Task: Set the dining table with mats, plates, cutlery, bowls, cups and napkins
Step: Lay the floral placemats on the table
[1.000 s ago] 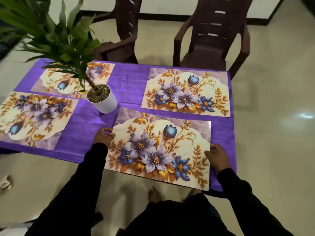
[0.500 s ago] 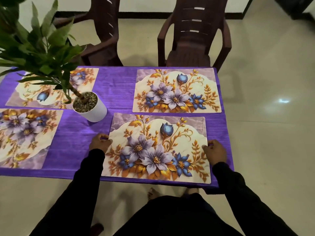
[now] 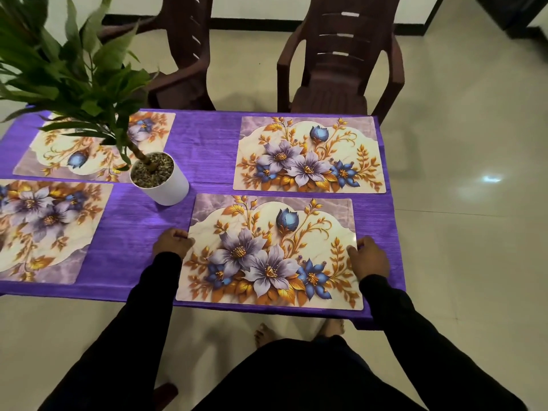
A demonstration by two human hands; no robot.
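Several floral mats lie on the purple tablecloth [image 3: 207, 143]. The near right mat [image 3: 269, 253] lies flat at the table's front edge. My left hand [image 3: 172, 243] grips its left edge and my right hand [image 3: 369, 256] grips its right edge, fingers curled over the rim. A second mat [image 3: 308, 155] lies behind it at the far right. Two more mats sit on the left, one near [image 3: 44, 229] and one far [image 3: 89, 149], the far one partly hidden by leaves.
A potted plant in a white pot [image 3: 161, 180] stands mid-table, its leaves spreading over the far left. Two brown plastic chairs [image 3: 341, 63] [image 3: 184, 51] stand behind the table. Tiled floor lies to the right. My bare feet [image 3: 296, 330] show under the table edge.
Both hands have slid the near right mat further onto the table, away from the overhanging front edge, and squared it with the mat behind. The camera view shifted slightly.
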